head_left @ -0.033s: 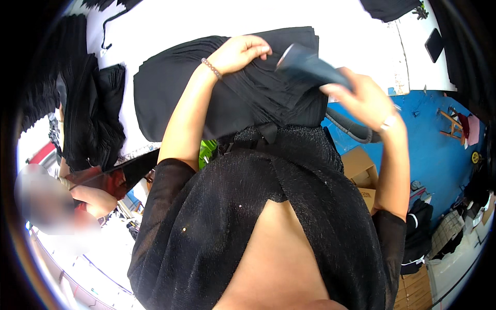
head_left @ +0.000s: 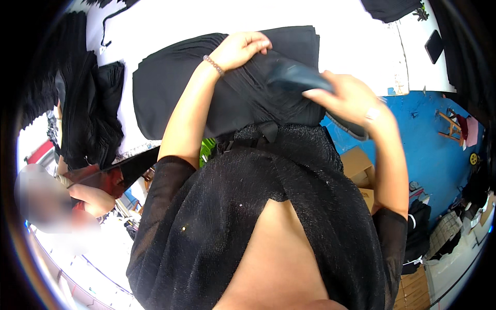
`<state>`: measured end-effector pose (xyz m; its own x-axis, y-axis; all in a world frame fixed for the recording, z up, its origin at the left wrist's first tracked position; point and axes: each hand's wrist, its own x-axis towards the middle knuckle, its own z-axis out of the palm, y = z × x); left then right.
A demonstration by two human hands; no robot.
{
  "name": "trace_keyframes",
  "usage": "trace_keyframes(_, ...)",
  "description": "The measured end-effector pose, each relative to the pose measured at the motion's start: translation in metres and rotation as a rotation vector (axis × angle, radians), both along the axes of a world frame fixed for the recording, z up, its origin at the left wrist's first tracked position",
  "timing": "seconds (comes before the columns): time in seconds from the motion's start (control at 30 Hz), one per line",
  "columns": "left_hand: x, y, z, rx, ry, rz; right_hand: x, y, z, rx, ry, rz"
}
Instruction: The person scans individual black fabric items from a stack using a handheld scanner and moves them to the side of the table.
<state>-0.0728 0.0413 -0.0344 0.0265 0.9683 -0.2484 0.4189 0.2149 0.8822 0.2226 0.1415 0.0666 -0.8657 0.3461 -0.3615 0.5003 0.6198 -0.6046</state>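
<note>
A thick stack of black cloth pieces (head_left: 170,98) lies on the white table before me, with many layered edges running diagonally across its right half. My left hand (head_left: 240,50) rests on the upper part of the stack, thumb and fingers closed on the black cloth. In my right hand (head_left: 351,98) is a dark blue vacuum nozzle (head_left: 297,78), blurred by motion and held over the layered edges. Whether the nozzle touches the cloth I cannot tell. A grey ribbed hose (head_left: 349,127) hangs below my right wrist.
More black cloth piles (head_left: 88,113) stand at the left. A phone (head_left: 434,46) lies at the table's (head_left: 356,46) far right. Cardboard boxes (head_left: 358,164) stand on the blue floor (head_left: 408,139) beside me. Another person (head_left: 93,199) is at the lower left.
My right hand has moved left and slightly down with the nozzle, bringing it further over the layered edges. My left hand stays almost in place.
</note>
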Motion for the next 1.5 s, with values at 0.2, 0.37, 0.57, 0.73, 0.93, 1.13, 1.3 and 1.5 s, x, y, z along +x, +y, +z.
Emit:
trace_keyframes(0.2,0.004,-0.014,-0.02,0.528,0.736,0.123,-0.016,-0.02,0.022,0.072,-0.185,0.04)
trace_keyframes(0.37,0.009,-0.005,-0.024,0.581,0.713,0.198,-0.003,-0.04,0.026,0.152,-0.226,0.033)
trace_keyframes(0.57,0.003,-0.008,-0.027,0.522,0.7,0.227,-0.035,-0.061,0.013,0.064,-0.155,0.078)
trace_keyframes(0.73,0.012,0.005,-0.02,0.37,0.699,0.271,0.013,-0.05,0.001,-0.046,-0.216,-0.172)
trace_keyframes(0.93,0.027,0.042,-0.036,0.365,0.689,0.11,-0.005,-0.033,-0.05,0.131,-0.026,-0.652)
trace_keyframes(1.13,0.057,0.06,-0.046,0.413,0.439,0.23,0.019,-0.004,-0.044,-0.427,0.229,-0.91)
trace_keyframes(1.3,0.063,0.075,-0.054,0.128,-0.05,0.28,-0.006,0.027,-0.045,-0.469,0.3,-1.0)
trace_keyframes(1.5,0.058,0.07,-0.058,0.121,-0.169,0.196,0.005,0.011,-0.042,-0.454,0.122,-0.848)
